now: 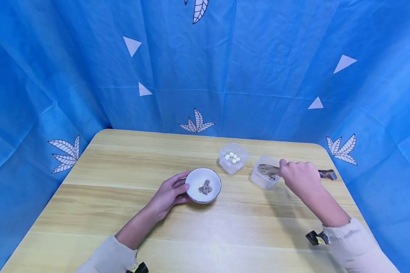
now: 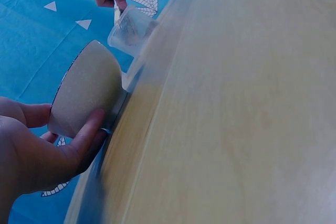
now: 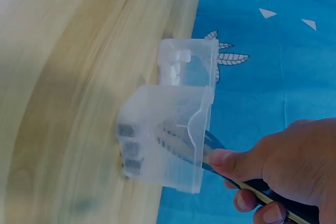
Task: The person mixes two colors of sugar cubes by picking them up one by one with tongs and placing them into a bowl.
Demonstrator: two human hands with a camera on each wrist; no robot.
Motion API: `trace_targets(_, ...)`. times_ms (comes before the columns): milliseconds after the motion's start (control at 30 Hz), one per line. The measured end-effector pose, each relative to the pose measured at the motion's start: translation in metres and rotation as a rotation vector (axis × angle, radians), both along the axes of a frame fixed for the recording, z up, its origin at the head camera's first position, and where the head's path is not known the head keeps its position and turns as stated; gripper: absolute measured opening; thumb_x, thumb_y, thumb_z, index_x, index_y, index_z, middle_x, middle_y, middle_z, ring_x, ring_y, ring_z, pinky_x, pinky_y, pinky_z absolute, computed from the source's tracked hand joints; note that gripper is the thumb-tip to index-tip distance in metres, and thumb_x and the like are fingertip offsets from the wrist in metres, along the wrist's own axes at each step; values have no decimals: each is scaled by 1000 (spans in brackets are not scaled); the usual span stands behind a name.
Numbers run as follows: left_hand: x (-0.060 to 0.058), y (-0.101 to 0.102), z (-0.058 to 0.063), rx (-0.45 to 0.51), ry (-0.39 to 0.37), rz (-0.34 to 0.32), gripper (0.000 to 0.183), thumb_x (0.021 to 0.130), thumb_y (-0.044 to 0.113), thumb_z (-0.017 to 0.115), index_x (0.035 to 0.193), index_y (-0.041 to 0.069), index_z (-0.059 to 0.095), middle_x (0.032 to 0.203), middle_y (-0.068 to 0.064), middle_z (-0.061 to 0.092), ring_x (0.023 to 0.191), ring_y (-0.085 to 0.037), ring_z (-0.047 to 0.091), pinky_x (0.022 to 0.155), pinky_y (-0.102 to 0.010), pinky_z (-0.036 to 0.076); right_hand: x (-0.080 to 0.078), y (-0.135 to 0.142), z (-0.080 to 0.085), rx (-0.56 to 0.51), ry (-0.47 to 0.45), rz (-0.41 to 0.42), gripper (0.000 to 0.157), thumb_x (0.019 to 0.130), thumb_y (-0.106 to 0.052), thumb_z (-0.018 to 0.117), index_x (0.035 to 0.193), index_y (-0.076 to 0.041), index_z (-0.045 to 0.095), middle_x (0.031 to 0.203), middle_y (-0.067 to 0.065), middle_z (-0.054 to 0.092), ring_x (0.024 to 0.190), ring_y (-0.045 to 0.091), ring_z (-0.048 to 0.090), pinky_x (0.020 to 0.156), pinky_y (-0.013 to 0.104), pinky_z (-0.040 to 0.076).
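Note:
My left hand [image 1: 167,195] grips the side of a small white bowl [image 1: 195,178], thumb near the rim and fingers lower down. A few brown cubes [image 1: 205,187] lie inside it. In my right hand [image 1: 302,176] is a pair of metal tongs [image 3: 210,169], the tail end sticking out past the fist. Their slotted tips reach into a clear plastic container [image 3: 163,108]. Dark cubes [image 3: 128,148] sit at the bottom of that container. Whether the tips pinch a cube cannot be made out.
A second plastic container [image 1: 230,169] with several white cubes [image 1: 233,156] stands left of the first, farther back. Everything is on a wooden table [image 1: 123,163]. A blue patterned cloth [image 1: 259,57] hangs behind and at both sides.

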State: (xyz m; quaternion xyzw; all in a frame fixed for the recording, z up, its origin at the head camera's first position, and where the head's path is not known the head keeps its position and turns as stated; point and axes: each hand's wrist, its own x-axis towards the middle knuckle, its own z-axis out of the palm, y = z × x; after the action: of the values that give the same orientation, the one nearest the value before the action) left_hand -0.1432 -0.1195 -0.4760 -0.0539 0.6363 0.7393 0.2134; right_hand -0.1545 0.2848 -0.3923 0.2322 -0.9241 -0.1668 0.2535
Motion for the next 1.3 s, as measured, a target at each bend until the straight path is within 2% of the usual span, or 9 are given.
trace_targets(133,0,0,-1,3,0,2,56,103,5,59,157,16,44,155,-20,50,111,-22,69,93,-39,66,4,4,-3,-46,56,15,42,83,-26,85,68,-5,53,48,-6,21,47,8,14,41,23,9)
trace_targets(333,0,0,-1,12,-2,-2,57,103,4,58,157,16,44,155,-21,50,112,-23,69,93,-40,66,10,13,-9,-91,79,9,40,90,-27,76,70,-3,52,54,-8,17,45,8,15,44,22,6)
trace_targets(467,0,0,0,26,-2,-4,57,103,3,57,157,15,43,155,-22,49,113,-24,68,94,-42,65,12,18,-16,-126,110,5,60,113,-42,36,66,-5,44,54,-6,18,45,9,14,43,22,6)
trace_targets(533,0,0,0,31,-4,-4,58,103,2,57,158,15,42,155,-22,48,113,-24,68,94,-43,65,13,19,-19,-146,121,-2,69,113,-49,14,66,-6,42,53,-6,18,46,9,14,42,23,5)
trace_targets(600,0,0,0,33,-5,-5,58,103,2,56,158,15,42,156,-22,48,113,-24,69,95,-44,65,14,21,-21,-164,125,-7,72,111,-51,6,66,-6,42,52,-6,19,45,9,14,42,24,6)
trace_targets(700,0,0,-1,30,-7,-4,58,104,3,56,158,15,42,156,-22,47,112,-25,69,95,-45,65,16,23,-24,-182,117,-12,71,112,-51,12,69,-5,44,51,-5,21,44,9,16,41,24,6)
trace_targets(800,0,0,-1,33,-7,-2,57,104,3,56,158,15,42,156,-22,47,111,-25,70,95,-46,65,19,25,-27,-208,111,-30,59,112,-45,38,71,-4,47,50,-4,23,42,11,19,40,24,7)
trace_targets(967,-1,0,0,34,-8,0,57,104,3,56,158,16,42,155,-22,48,110,-25,70,94,-45,65,20,26,-32,-282,109,-69,42,90,-31,75,74,-3,49,49,-3,27,40,14,22,37,27,9)
trace_targets(1300,0,0,0,34,-11,9,57,104,3,56,158,16,43,154,-22,49,111,-25,69,94,-45,65,24,23,-32,-458,49,-167,31,90,-31,80,94,-3,67,48,0,45,41,17,29,38,28,12)
